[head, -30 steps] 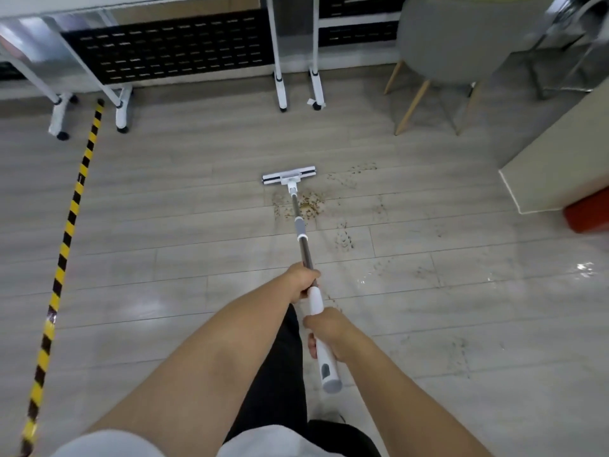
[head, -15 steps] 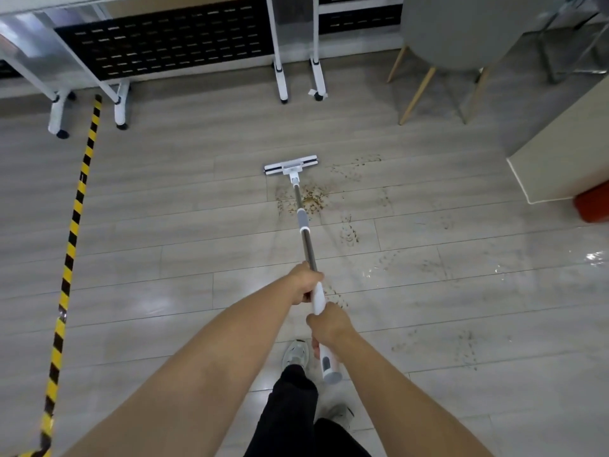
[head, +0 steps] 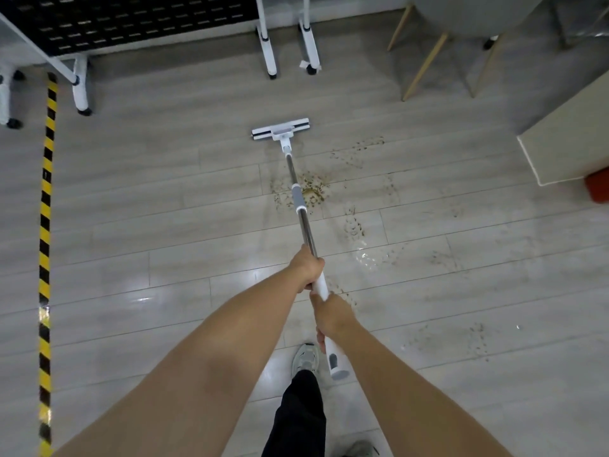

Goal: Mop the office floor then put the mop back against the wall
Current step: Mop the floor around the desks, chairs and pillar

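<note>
Open floor (head: 148,209) ahead; desk legs (head: 265,44) beyond, chair (head: 425,64) and cabinet (head: 570,133) at right.

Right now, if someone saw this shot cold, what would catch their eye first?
The long mop runs up the middle of the frame. The left hand grips it farther along than the right hand, and its flat white head rests on the pale floor ahead. Brown dirt marks spread from beside the pole out to the right, and a yellow-and-black striped tape runs down the left edge.
</note>
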Tool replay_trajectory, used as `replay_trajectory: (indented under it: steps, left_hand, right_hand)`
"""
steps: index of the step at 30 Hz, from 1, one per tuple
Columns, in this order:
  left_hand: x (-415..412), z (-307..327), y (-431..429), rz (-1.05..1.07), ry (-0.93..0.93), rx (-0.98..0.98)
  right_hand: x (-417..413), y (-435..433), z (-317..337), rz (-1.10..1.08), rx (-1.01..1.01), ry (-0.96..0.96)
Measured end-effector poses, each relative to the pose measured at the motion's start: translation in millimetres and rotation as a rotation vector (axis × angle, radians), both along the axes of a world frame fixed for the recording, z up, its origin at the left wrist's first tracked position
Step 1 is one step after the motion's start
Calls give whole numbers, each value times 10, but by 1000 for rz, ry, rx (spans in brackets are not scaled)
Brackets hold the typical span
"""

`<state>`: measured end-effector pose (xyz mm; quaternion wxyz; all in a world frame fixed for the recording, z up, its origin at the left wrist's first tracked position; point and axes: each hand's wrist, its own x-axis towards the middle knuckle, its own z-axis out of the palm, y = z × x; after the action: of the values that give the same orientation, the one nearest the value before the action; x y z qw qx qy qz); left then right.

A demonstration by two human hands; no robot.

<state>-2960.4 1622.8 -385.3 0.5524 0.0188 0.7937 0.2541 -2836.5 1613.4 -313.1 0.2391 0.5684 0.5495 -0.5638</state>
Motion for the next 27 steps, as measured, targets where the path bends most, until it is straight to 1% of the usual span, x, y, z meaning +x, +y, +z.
replay_trajectory:
  steps: [3, 9, 14, 19, 22, 27]
  left_hand:
    - [118, -90, -82, -30, 16, -4]
    - [301, -121, -237, -26, 28, 7]
    - [774, 15, -508, 12, 11, 6]
    - [1705, 171, -964, 28, 2, 2]
    - [2430, 270, -1352, 18, 6, 19]
    - [3744, 365, -2094, 27, -25, 26]
  right_hand:
    - [107, -76, -106, 6, 12, -16]
    - [345, -307, -139, 78, 108, -26]
    - [800, -555, -8, 93, 87, -7]
    - [1713, -997, 19, 137, 92, -11]
    - [2424, -1358, 132, 142, 74, -1]
    - [3709, -2028, 422, 191, 28, -50]
